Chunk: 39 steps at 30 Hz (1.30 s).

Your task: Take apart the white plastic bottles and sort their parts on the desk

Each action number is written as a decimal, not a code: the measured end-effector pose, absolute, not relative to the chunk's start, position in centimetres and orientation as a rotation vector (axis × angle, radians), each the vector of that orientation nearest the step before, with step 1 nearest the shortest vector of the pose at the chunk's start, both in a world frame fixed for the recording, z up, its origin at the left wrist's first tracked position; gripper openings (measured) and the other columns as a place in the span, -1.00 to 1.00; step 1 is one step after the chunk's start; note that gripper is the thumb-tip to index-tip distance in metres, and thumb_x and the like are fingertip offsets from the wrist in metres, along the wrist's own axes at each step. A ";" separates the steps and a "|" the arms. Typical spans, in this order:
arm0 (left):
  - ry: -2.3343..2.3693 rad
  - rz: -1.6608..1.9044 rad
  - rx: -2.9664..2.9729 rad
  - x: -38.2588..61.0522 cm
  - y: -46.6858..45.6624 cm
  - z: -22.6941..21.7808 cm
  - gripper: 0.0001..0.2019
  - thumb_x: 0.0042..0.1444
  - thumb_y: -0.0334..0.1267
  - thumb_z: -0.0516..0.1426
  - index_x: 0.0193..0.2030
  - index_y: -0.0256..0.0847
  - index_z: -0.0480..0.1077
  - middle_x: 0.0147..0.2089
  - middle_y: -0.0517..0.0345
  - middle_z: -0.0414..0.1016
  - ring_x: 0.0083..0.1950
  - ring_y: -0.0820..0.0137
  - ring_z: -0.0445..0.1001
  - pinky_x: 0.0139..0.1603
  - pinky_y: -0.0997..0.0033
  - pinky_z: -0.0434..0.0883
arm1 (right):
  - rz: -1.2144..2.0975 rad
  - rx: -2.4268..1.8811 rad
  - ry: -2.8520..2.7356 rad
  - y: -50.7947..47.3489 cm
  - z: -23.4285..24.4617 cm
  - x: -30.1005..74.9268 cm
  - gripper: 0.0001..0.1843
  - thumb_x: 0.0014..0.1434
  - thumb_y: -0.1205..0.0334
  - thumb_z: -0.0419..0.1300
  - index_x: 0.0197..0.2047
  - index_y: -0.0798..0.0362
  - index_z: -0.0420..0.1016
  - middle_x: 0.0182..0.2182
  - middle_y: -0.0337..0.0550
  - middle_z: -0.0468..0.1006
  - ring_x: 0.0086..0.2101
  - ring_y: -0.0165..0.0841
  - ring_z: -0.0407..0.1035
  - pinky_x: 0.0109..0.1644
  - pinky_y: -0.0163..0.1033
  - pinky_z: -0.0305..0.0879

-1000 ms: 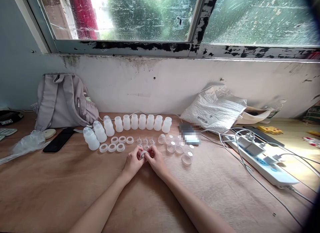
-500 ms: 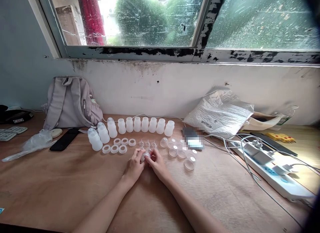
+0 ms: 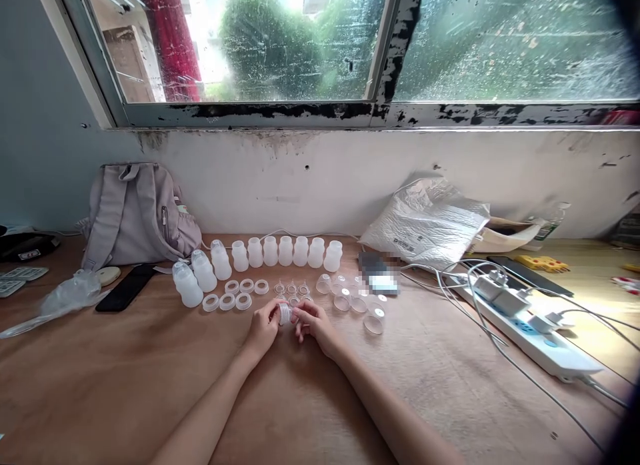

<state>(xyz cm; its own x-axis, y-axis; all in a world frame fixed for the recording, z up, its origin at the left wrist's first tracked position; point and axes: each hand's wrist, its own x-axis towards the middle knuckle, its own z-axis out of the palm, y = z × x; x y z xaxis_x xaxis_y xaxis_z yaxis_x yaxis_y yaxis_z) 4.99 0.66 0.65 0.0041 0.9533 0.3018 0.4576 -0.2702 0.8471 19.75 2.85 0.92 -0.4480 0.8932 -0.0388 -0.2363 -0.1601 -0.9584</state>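
Makeshift workspace in worn room; home or small workshop, cannot tell which. Wooden table (image 3: 280, 412) set against stained wall (image 3: 280, 165), under window (image 3: 280, 52) with peeling frame (image 3: 285, 110). Everyday belongings at far left: backpack (image 3: 133, 218), black phone (image 3: 125, 289). Power strip (image 3: 565, 354) crowded with chargers (image 3: 512, 302) at right. Batch work shows in row of bottles (image 3: 285, 251) and sorted rings (image 3: 227, 308), far middle.

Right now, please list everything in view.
bottles: ten, whitish, back
rings: six, whitish, mid-left
small parts: several, clear, beyond hands
caps: several, clear, centre-right
held piece: one, clear, centre
backpack: one, mauve, back left
phone: one, black, left
plastic bag: one, clear, left
mailer: one, silver, back right
power strip: one, white, right
cables: several, white, right
drink bottle: one, clear, right
other items: several, mixed, both sides
window: one, grey frame, top
table: one, brown, bottom
left hand: one, bare, holding piece
right hand: one, bare, beside it
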 end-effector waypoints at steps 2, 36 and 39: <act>1.431 1.208 1.787 4.9 0.7 0.6 -0.73 0.07 -0.37 -0.10 -0.19 -0.21 0.37 -0.33 0.17 0.49 -0.48 0.49 0.38 -0.46 0.54 0.32 | 1.764 -0.819 -1.280 2.9 1.0 20.0 -0.71 -0.13 0.08 0.26 -0.44 0.10 0.30 -0.60 -0.32 0.38 -0.70 -0.51 0.26 -0.68 -0.40 0.19; 2.525 0.540 1.946 -2.3 10.5 8.4 -0.57 0.07 -0.19 -0.02 0.07 -0.36 0.15 -0.27 -0.21 0.44 -0.21 0.05 0.44 -0.27 0.17 0.32 | 2.007 -0.699 -1.086 4.0 0.6 21.0 -0.75 -0.20 0.31 0.34 -0.48 0.12 0.32 -0.55 -0.28 0.44 -0.56 -0.50 0.35 -0.41 -0.34 0.29; 2.541 0.620 1.989 -2.3 10.4 7.9 -0.70 0.10 -0.20 -0.05 -0.09 -0.29 0.28 -0.18 -0.18 0.37 -0.23 0.11 0.43 -0.30 0.19 0.33 | 2.004 -0.701 -1.094 4.0 0.7 21.1 -0.74 -0.21 0.30 0.35 -0.48 0.11 0.32 -0.55 -0.29 0.44 -0.58 -0.51 0.33 -0.43 -0.34 0.28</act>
<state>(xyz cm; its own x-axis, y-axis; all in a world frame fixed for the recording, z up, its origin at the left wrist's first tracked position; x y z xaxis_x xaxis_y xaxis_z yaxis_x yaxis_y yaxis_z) -2.33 10.38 7.89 -0.2606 0.9040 0.3389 0.9585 0.2002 0.2031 21.06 3.96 0.74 -0.5804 0.8064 -0.1130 -0.3414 -0.3670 -0.8653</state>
